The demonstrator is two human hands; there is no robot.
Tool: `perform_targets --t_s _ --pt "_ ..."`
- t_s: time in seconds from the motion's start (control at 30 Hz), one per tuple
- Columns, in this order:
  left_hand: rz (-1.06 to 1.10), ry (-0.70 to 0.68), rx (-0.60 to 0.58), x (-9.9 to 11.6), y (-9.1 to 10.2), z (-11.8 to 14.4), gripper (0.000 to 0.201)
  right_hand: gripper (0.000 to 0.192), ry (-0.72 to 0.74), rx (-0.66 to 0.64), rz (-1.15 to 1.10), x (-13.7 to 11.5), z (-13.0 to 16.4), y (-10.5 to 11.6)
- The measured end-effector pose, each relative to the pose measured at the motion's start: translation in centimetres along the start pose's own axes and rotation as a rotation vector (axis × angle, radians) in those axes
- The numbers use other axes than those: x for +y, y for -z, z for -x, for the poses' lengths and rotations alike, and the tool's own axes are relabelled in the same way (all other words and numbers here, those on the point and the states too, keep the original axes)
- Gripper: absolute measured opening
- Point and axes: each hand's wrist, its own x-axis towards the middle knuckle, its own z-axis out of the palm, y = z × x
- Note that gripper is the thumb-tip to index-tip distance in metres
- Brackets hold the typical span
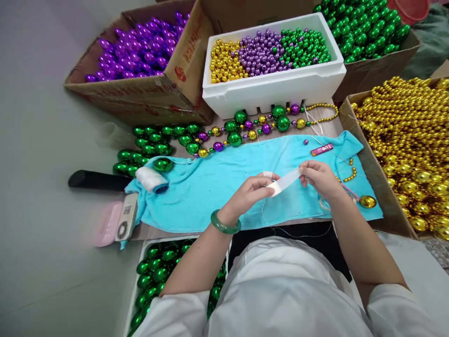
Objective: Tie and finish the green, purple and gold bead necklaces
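Observation:
My left hand [257, 189] and my right hand [317, 177] stretch a short white strip of tape [286, 182] between them over a turquoise towel [210, 187]. The left fingers pinch its lower end; the right thumb and fingers close on its upper end. A white wrap [268, 174] shows on a left finger. Thin thread hangs below my left hand. Near my right hand lie a small pink packet [322, 150], a short row of gold beads [350, 175], a large gold bead [368, 201] and a loose purple bead [306, 142].
A strung bead garland [252, 135] lies behind the towel. Behind it stands a white foam box [273, 89] of small beads. Cardboard boxes of purple beads [140, 47], green beads [368, 32] and gold beads [414, 121] surround the table. A thread spool [150, 179] and black-handled tool [98, 179] lie left.

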Motion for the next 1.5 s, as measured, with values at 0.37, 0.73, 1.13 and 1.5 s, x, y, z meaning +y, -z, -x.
perform_targets --t_s 0.37,0.73,1.13,1.5 --pt "0.243 0.173 0.089 -1.9 -2.6 -1.9 0.042 0.020 0.122 -0.096 0.294 -2.1 1.9 -1.7" --pt "0.208 0.195 0.140 -1.3 -3.5 -1.9 0.036 0.016 0.328 0.011 0.617 -3.3 2.2 -2.3" --pt "0.176 0.144 0.355 -0.1 -3.8 -2.0 0.031 0.051 0.161 -0.092 -0.261 -3.1 3.9 -2.4" --pt "0.370 0.229 0.254 -0.8 -2.7 -2.9 0.021 0.076 0.137 -0.276 -0.290 -1.8 4.1 -3.6"
